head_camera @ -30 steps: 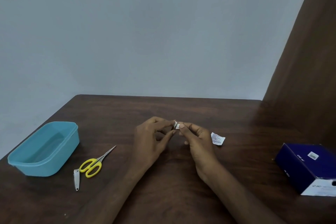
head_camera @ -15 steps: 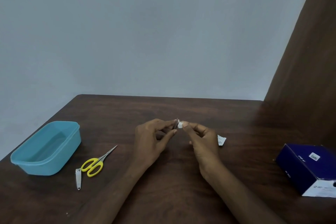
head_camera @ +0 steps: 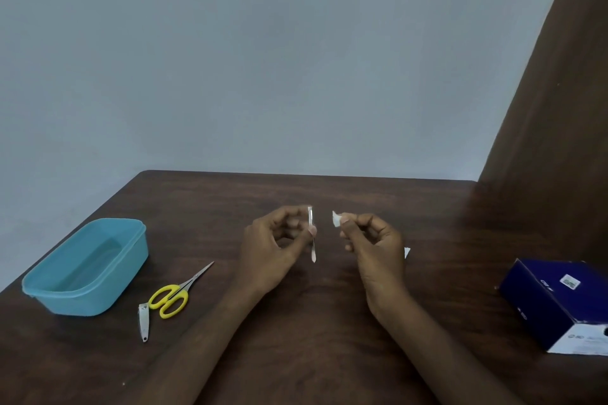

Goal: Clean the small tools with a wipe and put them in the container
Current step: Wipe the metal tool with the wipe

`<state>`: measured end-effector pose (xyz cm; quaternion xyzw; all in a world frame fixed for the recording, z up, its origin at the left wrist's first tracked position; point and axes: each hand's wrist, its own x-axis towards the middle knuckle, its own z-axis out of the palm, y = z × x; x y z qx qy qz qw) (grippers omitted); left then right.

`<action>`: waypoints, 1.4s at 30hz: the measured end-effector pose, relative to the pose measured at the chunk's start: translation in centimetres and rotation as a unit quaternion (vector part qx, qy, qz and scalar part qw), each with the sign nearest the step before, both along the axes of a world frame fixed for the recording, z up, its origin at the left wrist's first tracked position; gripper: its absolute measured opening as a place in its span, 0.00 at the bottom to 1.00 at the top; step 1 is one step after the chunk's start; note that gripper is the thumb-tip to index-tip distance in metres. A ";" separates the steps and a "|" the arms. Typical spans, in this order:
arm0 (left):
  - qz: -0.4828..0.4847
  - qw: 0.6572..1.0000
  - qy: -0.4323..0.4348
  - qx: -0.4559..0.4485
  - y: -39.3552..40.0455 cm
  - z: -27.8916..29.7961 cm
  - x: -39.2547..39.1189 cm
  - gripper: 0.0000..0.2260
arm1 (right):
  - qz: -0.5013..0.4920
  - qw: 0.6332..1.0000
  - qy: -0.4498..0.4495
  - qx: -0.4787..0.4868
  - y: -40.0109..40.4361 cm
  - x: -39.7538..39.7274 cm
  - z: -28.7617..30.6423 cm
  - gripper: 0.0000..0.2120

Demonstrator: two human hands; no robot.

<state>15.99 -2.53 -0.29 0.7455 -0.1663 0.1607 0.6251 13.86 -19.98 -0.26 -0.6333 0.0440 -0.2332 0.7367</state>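
Tweezers (head_camera: 312, 235): pinched upright by left hand (head_camera: 274, 248), right of the container (head_camera: 87, 268), lifted for wiping.
Wipe (head_camera: 336, 219): pinched in right hand (head_camera: 371, 245) fingertips, just apart from tweezers.
Scissors (head_camera: 174, 293), nail clipper (head_camera: 143, 322): beside container, probably awaiting cleaning.

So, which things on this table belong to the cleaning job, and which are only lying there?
Belong to the job:
- thin metal tool, in left hand
- wipe, in right hand
- scissors
- nail clipper
- blue container

Only lying there:
- dark blue box
- torn wrapper
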 end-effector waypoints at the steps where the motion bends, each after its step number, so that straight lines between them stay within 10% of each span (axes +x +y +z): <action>1: -0.023 0.999 0.017 -0.031 0.0 0.1 0.0 0.15 | 0.003 0.999 0.006 -0.040 0.1 0.1 -0.2 0.05; 15: -0.010 0.999 -0.024 0.030 0.3 0.0 0.3 0.03 | 0.097 0.992 0.017 -0.075 1.0 -0.2 -0.3 0.04; 31: -0.044 0.982 0.081 -0.162 0.4 0.4 0.8 0.04 | 0.226 0.958 0.008 -0.175 1.0 -0.7 -0.7 0.05; 42: -0.029 0.990 0.066 -0.118 0.5 0.1 0.5 0.13 | 0.152 0.967 0.005 -0.206 0.6 -0.3 -0.8 0.03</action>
